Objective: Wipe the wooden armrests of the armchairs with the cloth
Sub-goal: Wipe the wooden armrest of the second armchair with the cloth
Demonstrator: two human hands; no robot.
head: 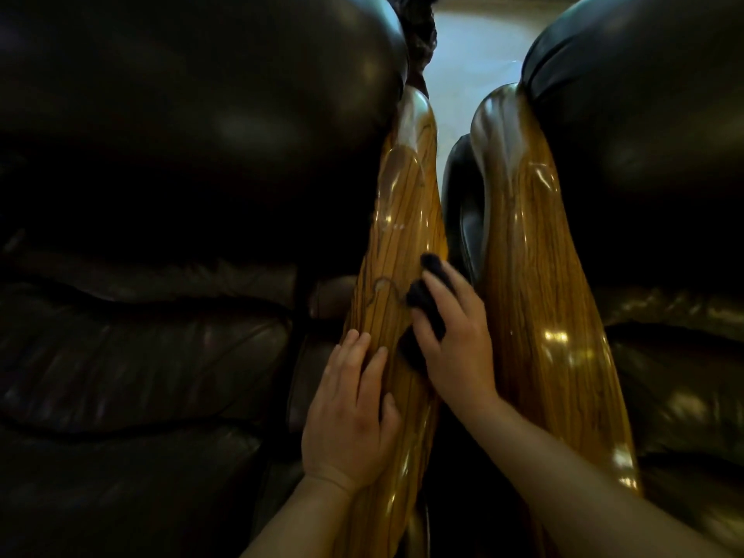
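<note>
Two glossy wooden armrests run side by side up the middle of the view, the left armrest (402,219) and the right armrest (531,275). My right hand (455,344) presses a dark cloth (422,300) onto the right side of the left armrest, the cloth bunched under the fingers. My left hand (350,412) lies flat on the same armrest a little nearer to me, fingers spread on the wood, holding nothing. A faint wet streak shows on the wood just above the cloth.
A dark leather armchair (161,235) fills the left of the view and another dark leather armchair (652,155) fills the right. A narrow gap runs between the two armrests. Pale floor (475,58) shows at the top centre.
</note>
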